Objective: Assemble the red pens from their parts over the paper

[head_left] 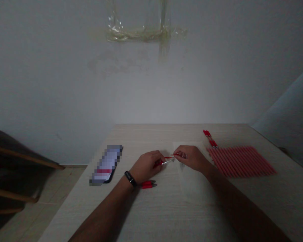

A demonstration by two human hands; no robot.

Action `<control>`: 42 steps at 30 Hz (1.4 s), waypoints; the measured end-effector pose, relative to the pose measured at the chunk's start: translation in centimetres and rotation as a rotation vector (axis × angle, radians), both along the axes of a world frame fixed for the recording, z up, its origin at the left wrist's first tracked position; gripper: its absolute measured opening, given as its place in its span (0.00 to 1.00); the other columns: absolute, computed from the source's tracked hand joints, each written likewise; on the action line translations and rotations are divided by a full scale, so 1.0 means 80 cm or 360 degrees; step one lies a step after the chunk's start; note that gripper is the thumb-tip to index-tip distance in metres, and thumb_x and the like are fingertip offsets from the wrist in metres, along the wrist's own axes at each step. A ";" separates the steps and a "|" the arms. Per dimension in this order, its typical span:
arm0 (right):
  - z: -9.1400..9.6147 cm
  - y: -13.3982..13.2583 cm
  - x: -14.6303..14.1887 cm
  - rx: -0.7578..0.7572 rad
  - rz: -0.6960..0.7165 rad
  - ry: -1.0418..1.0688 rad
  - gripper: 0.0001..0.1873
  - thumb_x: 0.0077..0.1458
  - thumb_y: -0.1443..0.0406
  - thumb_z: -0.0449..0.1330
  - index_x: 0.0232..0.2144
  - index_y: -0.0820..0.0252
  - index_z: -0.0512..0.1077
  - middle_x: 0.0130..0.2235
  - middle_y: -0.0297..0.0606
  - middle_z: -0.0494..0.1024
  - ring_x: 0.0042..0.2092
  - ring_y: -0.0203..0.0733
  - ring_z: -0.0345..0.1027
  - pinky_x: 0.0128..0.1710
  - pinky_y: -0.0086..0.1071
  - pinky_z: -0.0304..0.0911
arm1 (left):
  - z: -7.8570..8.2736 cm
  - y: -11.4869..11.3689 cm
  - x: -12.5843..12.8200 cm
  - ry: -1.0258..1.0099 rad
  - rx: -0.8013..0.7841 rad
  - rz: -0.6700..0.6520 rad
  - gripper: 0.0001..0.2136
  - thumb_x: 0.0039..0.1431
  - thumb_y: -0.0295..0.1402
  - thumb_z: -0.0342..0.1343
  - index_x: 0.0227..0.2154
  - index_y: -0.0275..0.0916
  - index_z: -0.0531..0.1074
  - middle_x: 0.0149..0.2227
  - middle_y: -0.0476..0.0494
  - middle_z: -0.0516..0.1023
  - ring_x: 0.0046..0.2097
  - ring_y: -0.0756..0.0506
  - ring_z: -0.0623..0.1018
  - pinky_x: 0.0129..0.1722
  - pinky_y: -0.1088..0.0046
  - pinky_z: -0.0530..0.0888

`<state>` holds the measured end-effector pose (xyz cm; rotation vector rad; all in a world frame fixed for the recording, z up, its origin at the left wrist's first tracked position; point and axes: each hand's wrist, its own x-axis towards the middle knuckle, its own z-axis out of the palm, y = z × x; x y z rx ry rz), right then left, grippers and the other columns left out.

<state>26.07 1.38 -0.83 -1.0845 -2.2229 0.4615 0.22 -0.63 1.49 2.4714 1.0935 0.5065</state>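
Far left there's a dark piece of furniture with wooden bars (15,196) over a tiled floor (57,185), then you hit the edge of a pale wood table (146,218). A phone (107,164) lies at a slant on that side (its screen is all pixelated, so don't ask me what's on it). Next along is a black wristband (130,178) on the left wrist, and up on the wall above, some shiny yellowed tape (138,35). A couple of red pen pieces (148,185) with greyish tips lie on the table just beside that wrist.

The left hand (149,164) has its fingers curled round a clear pen (167,162) with a red part, clear end pointing at the other hand. Right around there, in the gap between the hands and above the table, is a thin red stick (168,157); the right hand (189,157) is pinching it between thumb and fingertips (can't tell if it touches the pen, too small). Under the right hand there's a pale sheet (189,188). Further right, a small bunch of red-and-clear pens (210,138) sits behind a neat row of red sticks (242,162), all slanted the same way, side by side and kinda blurry.
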 end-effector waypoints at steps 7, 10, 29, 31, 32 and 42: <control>0.002 -0.001 -0.002 0.0129 0.0021 -0.0016 0.04 0.61 0.65 0.60 0.36 0.57 0.76 0.35 0.36 0.80 0.36 0.38 0.72 0.37 0.30 0.63 | -0.002 0.001 -0.002 -0.0072 0.0000 0.0127 0.09 0.56 0.25 0.56 0.39 0.41 0.74 0.37 0.48 0.75 0.37 0.47 0.73 0.38 0.73 0.68; 0.001 -0.001 -0.002 0.0150 0.0055 -0.0026 0.04 0.61 0.67 0.61 0.37 0.57 0.76 0.36 0.36 0.79 0.37 0.39 0.72 0.38 0.30 0.63 | -0.004 0.001 -0.001 -0.0073 -0.0004 0.0110 0.08 0.57 0.25 0.56 0.39 0.41 0.74 0.37 0.48 0.75 0.37 0.47 0.73 0.38 0.73 0.68; -0.007 -0.001 -0.010 0.0149 -0.0045 0.0112 0.09 0.62 0.69 0.57 0.43 0.57 0.74 0.39 0.38 0.78 0.37 0.38 0.71 0.40 0.32 0.65 | -0.002 -0.002 0.002 -0.0255 -0.0067 0.0207 0.07 0.57 0.27 0.56 0.39 0.40 0.71 0.34 0.48 0.76 0.35 0.48 0.74 0.36 0.73 0.69; -0.008 0.003 -0.007 0.0166 -0.0055 0.0017 0.07 0.61 0.69 0.58 0.40 0.57 0.74 0.39 0.38 0.78 0.39 0.39 0.71 0.40 0.32 0.64 | -0.002 -0.002 0.002 -0.0291 -0.0063 0.0227 0.06 0.59 0.28 0.56 0.39 0.40 0.71 0.34 0.48 0.77 0.34 0.48 0.74 0.37 0.73 0.69; -0.009 0.004 -0.006 0.0173 -0.0045 -0.0037 0.05 0.61 0.69 0.59 0.38 0.57 0.75 0.38 0.37 0.77 0.39 0.40 0.70 0.40 0.32 0.64 | -0.002 -0.002 0.001 -0.0295 -0.0057 0.0236 0.06 0.59 0.29 0.56 0.39 0.40 0.71 0.34 0.48 0.77 0.34 0.48 0.74 0.37 0.72 0.69; -0.014 0.007 -0.006 0.0183 -0.0041 -0.0245 0.05 0.62 0.70 0.60 0.33 0.58 0.75 0.35 0.37 0.76 0.39 0.41 0.69 0.40 0.32 0.62 | 0.003 -0.001 0.002 -0.0130 0.0017 0.0034 0.10 0.56 0.25 0.56 0.40 0.41 0.76 0.38 0.46 0.76 0.40 0.45 0.74 0.42 0.71 0.69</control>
